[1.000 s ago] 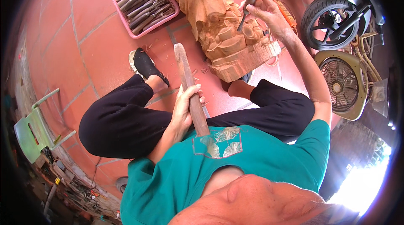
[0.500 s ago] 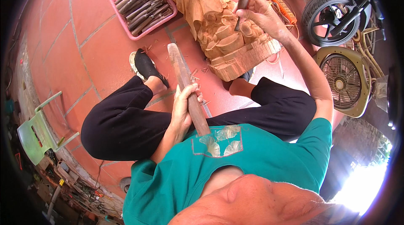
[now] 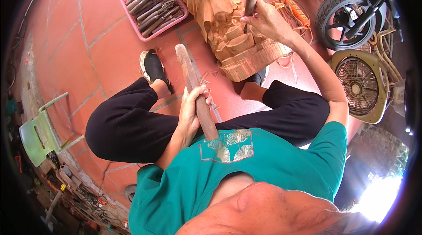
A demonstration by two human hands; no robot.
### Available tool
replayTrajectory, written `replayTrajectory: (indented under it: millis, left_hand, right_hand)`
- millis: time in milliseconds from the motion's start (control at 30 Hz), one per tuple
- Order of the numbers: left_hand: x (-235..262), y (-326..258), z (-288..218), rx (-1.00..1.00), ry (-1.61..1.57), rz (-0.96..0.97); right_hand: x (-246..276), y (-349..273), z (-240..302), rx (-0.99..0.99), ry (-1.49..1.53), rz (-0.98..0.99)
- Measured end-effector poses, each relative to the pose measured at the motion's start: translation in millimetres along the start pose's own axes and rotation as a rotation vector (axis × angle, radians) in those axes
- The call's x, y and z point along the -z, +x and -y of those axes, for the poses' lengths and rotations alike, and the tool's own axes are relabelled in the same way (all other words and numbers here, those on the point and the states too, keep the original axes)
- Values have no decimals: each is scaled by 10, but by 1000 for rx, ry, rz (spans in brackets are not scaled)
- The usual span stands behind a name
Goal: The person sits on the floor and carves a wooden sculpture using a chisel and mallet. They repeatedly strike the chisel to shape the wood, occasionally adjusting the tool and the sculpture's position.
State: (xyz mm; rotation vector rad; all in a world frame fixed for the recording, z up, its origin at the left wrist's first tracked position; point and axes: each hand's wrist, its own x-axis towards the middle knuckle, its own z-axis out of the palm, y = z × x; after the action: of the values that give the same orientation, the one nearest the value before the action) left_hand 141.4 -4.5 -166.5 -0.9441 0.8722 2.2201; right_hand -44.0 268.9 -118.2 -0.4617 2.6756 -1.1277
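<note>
Brown wood fills the left hand [image 3: 193, 103], its fingers wrapped around a thick stick [image 3: 190, 70] that slants forward from the shirt [image 3: 281, 160]. With the right arm [image 3: 318, 72] stretched ahead and slightly bent, the right hand [image 3: 266, 20] grips a chisel [image 3: 251, 1] blade downward at the carving [image 3: 220, 24], though contact cannot be made out. That carving rests on the floor [image 3: 61, 68], well in from its left edge, just beside the right edge of a pink basket [image 3: 166, 29].

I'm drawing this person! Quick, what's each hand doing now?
Left hand: closed around a wooden stick.
Right hand: closed around a chisel.
</note>
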Motion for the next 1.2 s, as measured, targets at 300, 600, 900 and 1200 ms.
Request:
replayTrajectory:
  millis: [300,600,900,1200]
  left_hand:
    - [-9,-21,-71,-24,23,6]
    - [-61,26,-24,-44,39,32]
    - [-200,76,-36,-187,353,133]
    - [-182,89,37,-211,595,170]
  right_hand:
    - [-5,-66,224,328,-267,-72]
    - [74,-118,-25,78,119,-46]
    - [-16,-117,-82,50,118,-32]
    - [-91,-203,93,175,-32,-34]
